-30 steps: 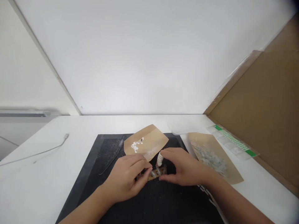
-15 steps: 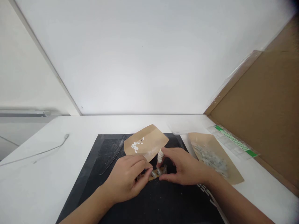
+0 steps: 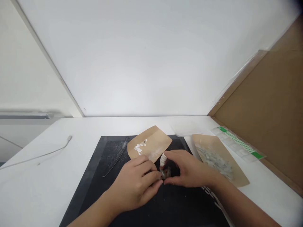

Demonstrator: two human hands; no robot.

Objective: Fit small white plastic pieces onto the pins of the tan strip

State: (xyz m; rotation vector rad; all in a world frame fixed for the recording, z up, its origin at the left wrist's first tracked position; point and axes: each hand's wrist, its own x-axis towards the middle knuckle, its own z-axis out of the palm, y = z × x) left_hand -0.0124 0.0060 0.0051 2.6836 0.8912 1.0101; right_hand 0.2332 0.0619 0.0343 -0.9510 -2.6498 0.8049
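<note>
the left hand (image 3: 139, 183) has advanced along the small strip (image 3: 168, 172) over the black mat (image 3: 170, 205), so both hands now share one spot. left fingers pinch the strip; the right hand's (image 3: 189, 169) straddle it, grip unconfirmed from here.

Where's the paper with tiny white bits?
In the head view's lower middle, the brown paper overlaps the far edge of the black mat, beyond the left hand.

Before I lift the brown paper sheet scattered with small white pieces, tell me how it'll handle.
The brown paper sheet looks thin, so it would probably flex when lifted. The small white pieces seem loose on it, so tilting might spill them.
</note>
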